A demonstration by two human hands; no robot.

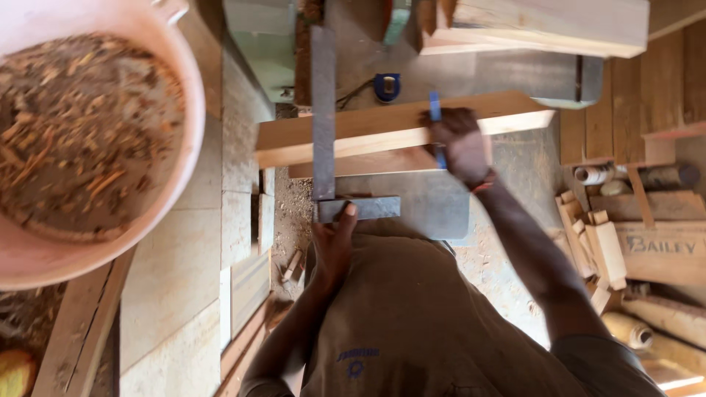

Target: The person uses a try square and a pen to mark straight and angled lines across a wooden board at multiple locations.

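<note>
The left hand (332, 246) is closed on the stock of a metal try square (323, 117) lying across a stiff, rather light wooden board (368, 132) on the bench, best held near its edges, while the right hand (462, 147) pinches a blue pencil (436, 125) on it.

board (382, 129): pale tan | square (323, 110): grey metal | pen (435, 117): blue, perhaps | bucket (187, 110): pink

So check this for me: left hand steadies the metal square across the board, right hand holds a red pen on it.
Wrong colour: the head view shows the right hand holding a blue pen on the board. The left hand does steady the metal square.
</note>
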